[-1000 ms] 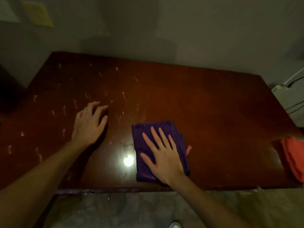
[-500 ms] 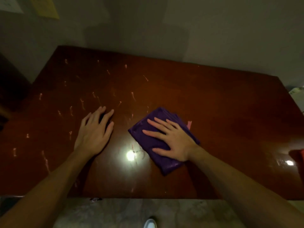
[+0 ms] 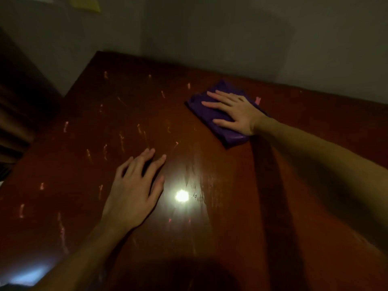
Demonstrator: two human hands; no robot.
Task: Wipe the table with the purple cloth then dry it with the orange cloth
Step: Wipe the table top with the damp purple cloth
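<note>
A dark cabinet (image 3: 14, 106) is standing at about 9 o'clock, beyond the left edge of the table (image 3: 210, 238), and a yellow sheet (image 3: 87, 3) is showing on the wall at about 11 o'clock. The table, a glossy reddish-brown top, is filling most of the view and is meeting a grey wall (image 3: 231, 34) along its far edge. Pale pink streaks (image 3: 63, 229) are lying scattered over the left half of the top, from about 8 o'clock round to 11 o'clock. The left hand (image 3: 132, 196) is resting palm down on the bare wood just left of centre, at about 7 o'clock; its fingers are lying spread and nearly straight, with the tips on the surface, and it is holding nothing. A bright spot of reflected light (image 3: 181, 195) is glaring off the wood just beside the left thumb, near the centre, with faint smears around it. The purple cloth (image 3: 212, 114) is lying folded and flat on the table at about 1 o'clock, close to the far edge. The right hand (image 3: 235, 112) is pressing down on the cloth with fingers straight and fanned toward the left (the palm is covering the cloth's right part), gripping nothing. A small pink tag (image 3: 257, 100) is sticking out past the cloth's far right side, just beyond the right hand.
</note>
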